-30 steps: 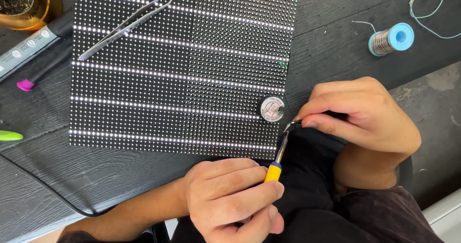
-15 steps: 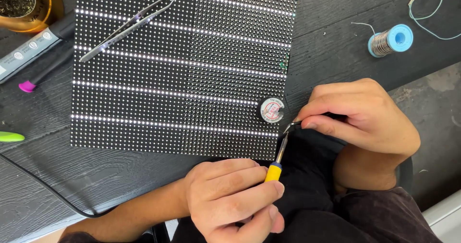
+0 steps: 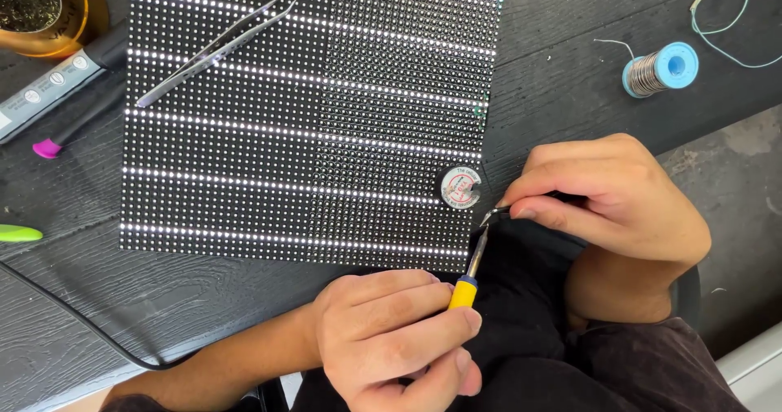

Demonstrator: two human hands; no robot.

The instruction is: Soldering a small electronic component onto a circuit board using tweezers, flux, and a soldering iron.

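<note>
**Head view: two hands working a hot iron tip at the corner of a dotted panel**

Head camera is looking straight down at a dark wooden table [image 3: 570,70]. A large black panel [image 3: 309,111], covered in a fine grid of small dots with several bright rows glowing, is lying flat on it. A small round sticker [image 3: 461,188] is sitting near the panel's lower right corner.

The left hand [image 3: 391,339] is wrapping closed around the grip of a soldering iron [image 3: 470,265], fingers curled tight just below its yellow collar, pointing the thin metal tip up toward the panel's edge. The right hand [image 3: 615,196] is pinching shut, thumb against forefinger, on a slim dark tool whose tip is meeting the iron just off the panel's corner; what that tool is I cannot tell.

The iron is looking light and rigid, its bare metal end likely hot, so the padded grip behind the collar is the safe place to hold. The panel is seeming stiff but delicate on its dotted face, best taken by its edges.

Tweezers [image 3: 216,50] are resting on the panel's upper left. A spool of solder wire [image 3: 661,68] with a blue core is lying well apart at the upper right. A brass-coloured dish [image 3: 69,17], a green-tipped object and a pink-tipped pen are lying at the left edge.
</note>
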